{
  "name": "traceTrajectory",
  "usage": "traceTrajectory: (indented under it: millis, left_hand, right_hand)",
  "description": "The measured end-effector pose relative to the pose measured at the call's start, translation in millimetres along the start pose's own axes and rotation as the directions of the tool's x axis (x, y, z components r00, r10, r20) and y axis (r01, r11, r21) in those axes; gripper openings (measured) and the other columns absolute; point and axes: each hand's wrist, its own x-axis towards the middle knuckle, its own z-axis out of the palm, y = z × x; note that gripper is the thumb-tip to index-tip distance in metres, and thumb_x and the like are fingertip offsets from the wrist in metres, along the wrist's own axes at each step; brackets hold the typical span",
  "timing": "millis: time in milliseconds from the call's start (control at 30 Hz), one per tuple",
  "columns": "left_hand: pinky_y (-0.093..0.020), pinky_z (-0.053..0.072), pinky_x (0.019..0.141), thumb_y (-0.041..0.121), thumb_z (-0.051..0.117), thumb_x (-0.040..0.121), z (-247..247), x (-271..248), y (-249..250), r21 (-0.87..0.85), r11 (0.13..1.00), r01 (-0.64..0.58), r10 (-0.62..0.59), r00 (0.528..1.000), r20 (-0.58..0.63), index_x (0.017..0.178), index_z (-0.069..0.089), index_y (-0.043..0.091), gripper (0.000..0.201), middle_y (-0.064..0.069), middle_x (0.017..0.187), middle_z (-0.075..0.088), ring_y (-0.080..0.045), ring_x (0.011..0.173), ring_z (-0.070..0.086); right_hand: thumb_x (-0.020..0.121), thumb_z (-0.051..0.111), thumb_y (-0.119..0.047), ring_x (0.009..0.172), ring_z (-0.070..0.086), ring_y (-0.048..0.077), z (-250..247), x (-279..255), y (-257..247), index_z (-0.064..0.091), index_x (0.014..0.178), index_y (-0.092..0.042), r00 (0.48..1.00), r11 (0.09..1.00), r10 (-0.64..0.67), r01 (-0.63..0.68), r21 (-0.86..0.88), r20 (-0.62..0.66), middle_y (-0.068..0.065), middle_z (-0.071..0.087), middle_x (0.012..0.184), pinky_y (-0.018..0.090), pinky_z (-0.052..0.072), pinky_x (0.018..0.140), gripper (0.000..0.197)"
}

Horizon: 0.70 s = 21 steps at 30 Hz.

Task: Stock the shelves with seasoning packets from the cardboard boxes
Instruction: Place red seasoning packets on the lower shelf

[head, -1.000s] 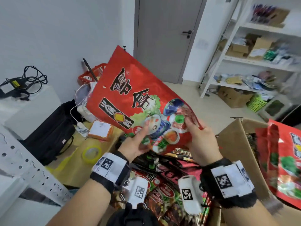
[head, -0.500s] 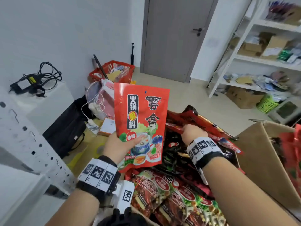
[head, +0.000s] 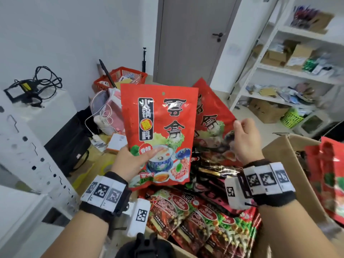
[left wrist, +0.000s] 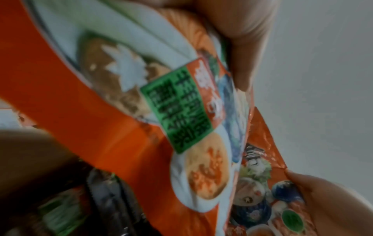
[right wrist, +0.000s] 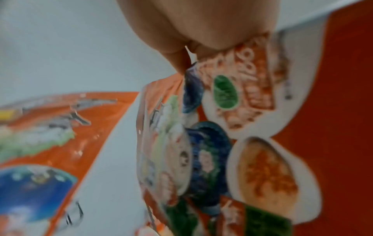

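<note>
The packet is bright red with black letters and pictures of blue bowls and green leaves, the basket is red, and the box is brown.

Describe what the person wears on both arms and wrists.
Forearms are bare, with no sleeves. Each wrist has a black band wrapped in white tags printed with black square codes. A white block with its own code hangs under the left wrist and the right wrist.

Both forearms raised, left hand thumb-forward in a grip, right hand fingers curled in a pinch.
</note>
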Motion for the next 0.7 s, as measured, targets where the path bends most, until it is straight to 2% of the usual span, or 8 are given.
traceTrajectory:
  millis: [67,167,233,300,367,533,600,700]
  left_hand:
    - [-0.024,0.052,0.08,0.047,0.081,0.051,5,-5,9,-0.054,0.998,-0.027,0.026,0.999,-0.023,0.099,0.068,0.025,0.054,0.012,0.097,0.072,-0.005,0.095,0.067]
    - [-0.039,0.05,0.091,0.042,0.086,0.051,7,-21,17,-0.189,0.982,0.012,-0.022,0.998,-0.051,0.094,0.073,0.025,0.048,0.005,0.102,0.072,-0.018,0.105,0.065]
    - [-0.046,0.047,0.093,0.045,0.086,0.048,9,-40,19,-0.266,0.959,0.101,-0.126,0.989,-0.08,0.092,0.074,0.023,0.05,-0.003,0.104,0.072,-0.029,0.107,0.062]
    - [-0.042,0.055,0.079,0.038,0.085,0.048,12,-67,16,-0.333,0.93,0.152,-0.202,0.972,-0.118,0.091,0.072,0.016,0.05,-0.011,0.098,0.072,-0.03,0.095,0.067]
    - [-0.032,0.057,0.06,0.035,0.075,0.05,18,-102,11,-0.367,0.919,0.143,-0.22,0.959,-0.177,0.091,0.069,0.013,0.047,-0.008,0.088,0.074,-0.023,0.078,0.071]
    - [-0.028,0.056,0.064,0.027,0.068,0.072,20,-204,-8,-0.347,0.931,0.111,-0.252,0.884,-0.394,0.094,0.067,0.017,0.024,0.0,0.087,0.074,-0.016,0.079,0.071]
    - [-0.021,0.054,0.053,0.031,0.067,0.068,12,-246,-16,-0.336,0.93,0.148,-0.289,0.86,-0.42,0.091,0.067,0.019,0.026,0.003,0.081,0.075,-0.013,0.072,0.071]
    - [-0.03,0.055,0.067,0.04,0.069,0.061,-4,-303,-32,-0.325,0.91,0.259,-0.393,0.79,-0.47,0.095,0.066,0.021,0.039,0.0,0.09,0.075,-0.019,0.084,0.07]
  right_hand:
    - [0.099,0.041,-0.019,0.06,0.056,0.001,-14,-13,-11,0.046,0.088,-0.01,0.997,0.942,0.061,-0.07,0.328,0.038,-0.001,0.049,0.07,0.012,0.043,0.05,0.016]
    - [0.097,0.044,-0.01,0.076,0.055,0.014,-24,-36,-16,0.053,0.084,-0.014,0.97,0.84,0.041,-0.164,0.517,0.241,0.003,0.057,0.084,0.023,0.044,0.072,0.015]
    - [0.097,0.041,-0.005,0.081,0.055,0.008,-26,-53,-18,0.053,0.089,-0.012,0.927,0.78,0.041,-0.263,0.568,0.373,0.002,0.056,0.093,0.017,0.041,0.079,0.016]
    - [0.1,0.036,-0.01,0.081,0.06,0.011,-26,-73,-18,0.054,0.089,-0.009,0.858,0.706,0.015,-0.372,0.602,0.513,0.009,0.059,0.094,0.02,0.047,0.085,0.021]
    - [0.1,0.038,-0.017,0.094,0.061,0.03,-25,-92,-14,0.056,0.102,-0.001,0.76,0.615,0.017,-0.521,0.592,0.65,0.022,0.062,0.103,0.043,0.046,0.095,0.025]
    - [0.093,0.051,-0.012,0.086,0.068,0.029,-19,-147,4,0.061,0.104,-0.008,0.486,0.77,-0.131,-0.499,0.398,0.864,0.016,0.07,0.102,0.045,0.054,0.084,0.015]
    - [0.092,0.053,-0.01,0.091,0.067,0.03,-11,-177,8,0.06,0.108,-0.009,0.403,0.815,-0.125,-0.479,0.326,0.906,0.016,0.069,0.107,0.046,0.053,0.086,0.017]
    - [0.091,0.055,-0.007,0.092,0.068,0.029,4,-224,8,0.057,0.115,-0.009,0.289,0.843,-0.143,-0.466,0.269,0.947,0.013,0.071,0.104,0.043,0.055,0.082,0.024]
